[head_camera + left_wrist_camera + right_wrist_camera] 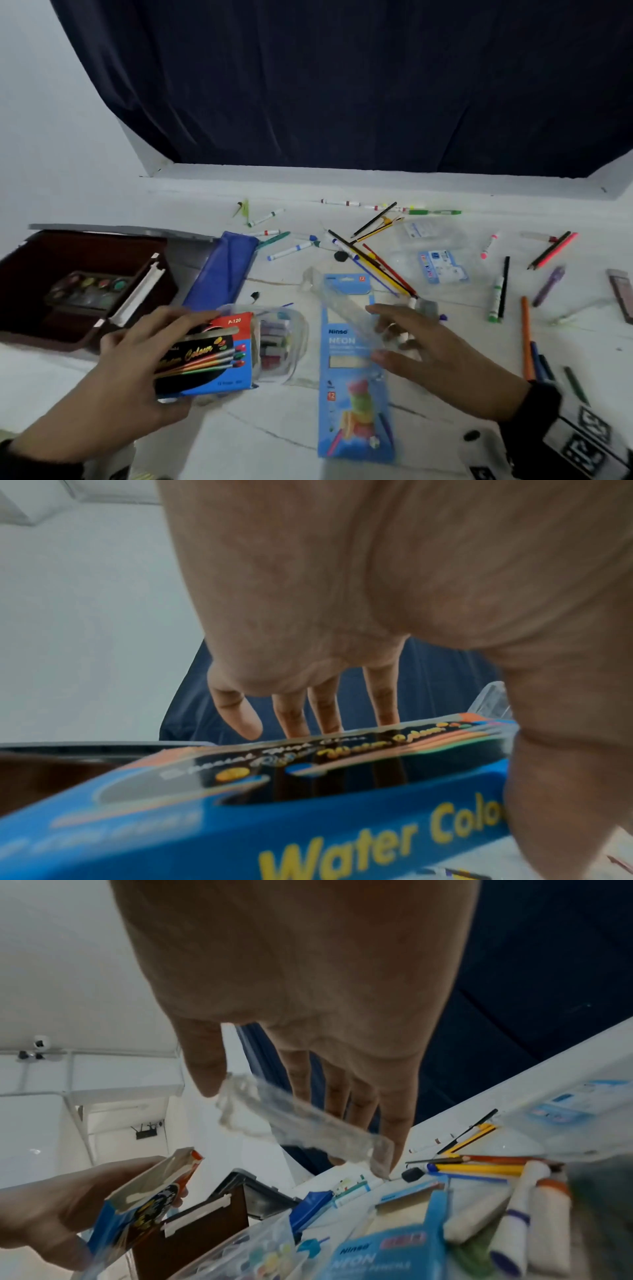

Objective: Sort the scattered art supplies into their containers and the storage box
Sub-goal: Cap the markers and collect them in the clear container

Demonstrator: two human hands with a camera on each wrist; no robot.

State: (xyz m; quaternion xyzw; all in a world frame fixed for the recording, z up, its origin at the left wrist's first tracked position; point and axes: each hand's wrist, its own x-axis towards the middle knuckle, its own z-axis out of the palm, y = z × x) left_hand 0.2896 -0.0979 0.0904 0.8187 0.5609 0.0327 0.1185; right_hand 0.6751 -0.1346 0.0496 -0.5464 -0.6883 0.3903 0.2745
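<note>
My left hand [137, 356] grips a blue, black and red water colour box [205, 356] from above, with its open end toward the right. In the left wrist view the fingers [322, 707] reach over the box [308, 818] and the thumb holds its near side. My right hand [404, 337] pinches a long clear plastic tray [342, 301] between thumb and fingers, just right of the box. The tray [301, 1123] slants across the fingertips in the right wrist view. An open dark brown storage box [20, 263] sits at the left with a paint palette [89, 287] inside.
A clear tub of paint tubes [277, 339] stands behind the water colour box. A blue neon pencil pack [349, 377] lies under my right hand. A blue pouch [222, 270] leans by the storage box. Several markers and pencils [373, 263] and plastic packets [442, 267] lie scattered beyond.
</note>
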